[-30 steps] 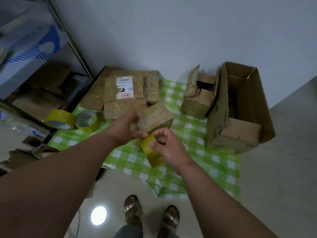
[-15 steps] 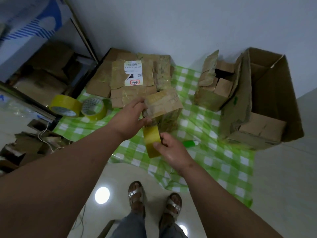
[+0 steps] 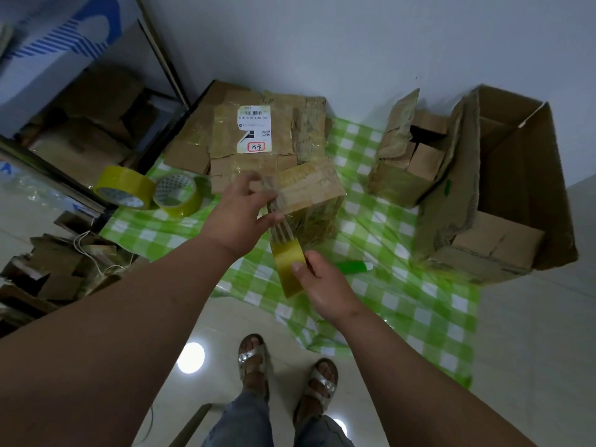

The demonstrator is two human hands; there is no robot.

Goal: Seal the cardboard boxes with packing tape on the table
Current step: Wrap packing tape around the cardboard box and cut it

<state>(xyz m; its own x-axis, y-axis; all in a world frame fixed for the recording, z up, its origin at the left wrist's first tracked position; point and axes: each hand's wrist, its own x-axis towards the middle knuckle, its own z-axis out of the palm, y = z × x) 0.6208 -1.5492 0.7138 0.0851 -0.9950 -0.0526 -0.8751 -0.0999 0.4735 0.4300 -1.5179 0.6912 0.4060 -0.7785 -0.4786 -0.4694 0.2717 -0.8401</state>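
Note:
A small cardboard box [image 3: 309, 195], heavily wrapped in clear tape, stands on the green checked tablecloth [image 3: 380, 285]. My left hand [image 3: 240, 214] holds its near left corner, thumb under the tape strip that runs down from the box. My right hand [image 3: 317, 282] grips a yellow tape roll [image 3: 288, 269] just below the box, and a stretch of tape joins the roll to the box. Behind it lies a flat taped box with a white shipping label [image 3: 254, 129].
Two more yellow tape rolls [image 3: 125, 187] [image 3: 176, 195] lie at the table's left edge. A green marker-like object [image 3: 353, 266] lies right of my right hand. An open small box [image 3: 409, 162] and a large open carton [image 3: 503, 188] stand at the right. Cardboard scraps fill the left shelf and floor.
The right hand has drawn the roll down and away from the box, stretching out more tape. The left hand stays on the box's corner. The green object has come into view.

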